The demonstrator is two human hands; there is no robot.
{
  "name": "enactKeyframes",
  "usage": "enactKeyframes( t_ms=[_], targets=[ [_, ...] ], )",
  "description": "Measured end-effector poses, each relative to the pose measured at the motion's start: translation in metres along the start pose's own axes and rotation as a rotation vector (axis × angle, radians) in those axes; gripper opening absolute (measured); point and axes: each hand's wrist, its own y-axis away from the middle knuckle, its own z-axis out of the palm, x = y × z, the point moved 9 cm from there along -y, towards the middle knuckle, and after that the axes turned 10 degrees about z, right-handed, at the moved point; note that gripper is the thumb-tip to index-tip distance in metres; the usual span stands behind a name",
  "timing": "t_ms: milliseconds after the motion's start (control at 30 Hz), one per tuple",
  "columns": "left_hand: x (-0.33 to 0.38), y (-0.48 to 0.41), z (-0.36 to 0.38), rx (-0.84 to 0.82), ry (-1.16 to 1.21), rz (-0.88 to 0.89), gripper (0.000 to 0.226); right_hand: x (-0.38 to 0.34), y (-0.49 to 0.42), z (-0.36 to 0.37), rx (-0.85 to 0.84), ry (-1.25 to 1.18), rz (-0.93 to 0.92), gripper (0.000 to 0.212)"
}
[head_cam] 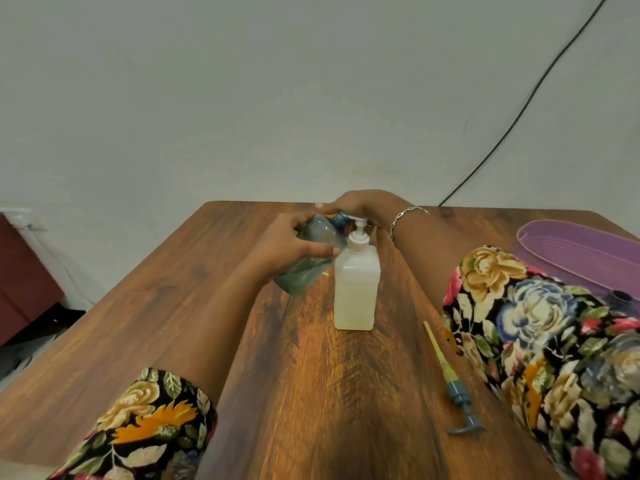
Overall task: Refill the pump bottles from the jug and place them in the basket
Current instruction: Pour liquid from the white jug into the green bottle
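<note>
**Desk** (173,306): wood-grain top set against a pale wall.

**Blue-green bottle** (311,268): translucent and without a pump. It is held tilted above the far middle of the desk, with the blue neck pointing up and to the right, just beside the white pump head.

**Left hand** (294,244): fingers and thumb are wrapped round the shoulder of the blue-green bottle and grasp it.

**White pump bottle** (355,292): square and milky, standing upright at the desk's centre with its pump fitted. It is immediately right of the tilted bottle.

**Right hand** (360,204): reaches in from the right over the white pump head and the blue neck. Whether its fingers grasp either one cannot be told. A bracelet (405,216) is on the wrist.

**Loose pump** (460,400): blue-grey head with a yellowish dip tube. It lies flat on the desk at near right, with the tube pointing away towards the white pump bottle.

**Basket** (571,251): purple plastic, at the right edge of the desk and partly hidden by a floral sleeve (540,327).

**Cable** (519,116): black, running diagonally down the wall to the desk's far edge.

**Cabinet** (20,271): dark red, at the left beyond the desk.
</note>
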Motion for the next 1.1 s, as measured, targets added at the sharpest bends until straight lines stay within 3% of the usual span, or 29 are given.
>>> enactKeyframes(
  t_ms=[100,300,433,533,667,933,1100],
  targets=[
    [-0.005,0.002,0.004,-0.021,-0.017,-0.012,0.066,0.0,-0.002,0.001,0.061,0.062,-0.017,0.031],
    [-0.017,0.004,0.013,-0.027,-0.02,-0.033,0.066,0.003,-0.007,-0.011,0.308,0.239,-0.01,0.042],
    [-0.011,0.004,0.009,-0.015,-0.008,-0.036,0.071,0.005,-0.005,-0.006,0.145,0.051,0.024,0.041],
    [-0.001,0.0,0.003,0.0,-0.004,-0.001,0.062,0.002,0.004,-0.003,0.036,-0.026,0.043,0.053],
    [-0.004,-0.001,0.003,-0.014,-0.028,-0.011,0.063,0.003,-0.002,-0.003,0.073,0.009,0.016,0.04],
    [-0.017,0.004,0.013,-0.048,0.005,-0.059,0.067,0.007,-0.011,-0.01,0.272,0.172,0.014,0.039],
    [-0.003,-0.001,0.003,-0.022,-0.008,-0.035,0.065,0.004,0.001,-0.006,0.09,-0.013,0.015,0.064]
  ],
)
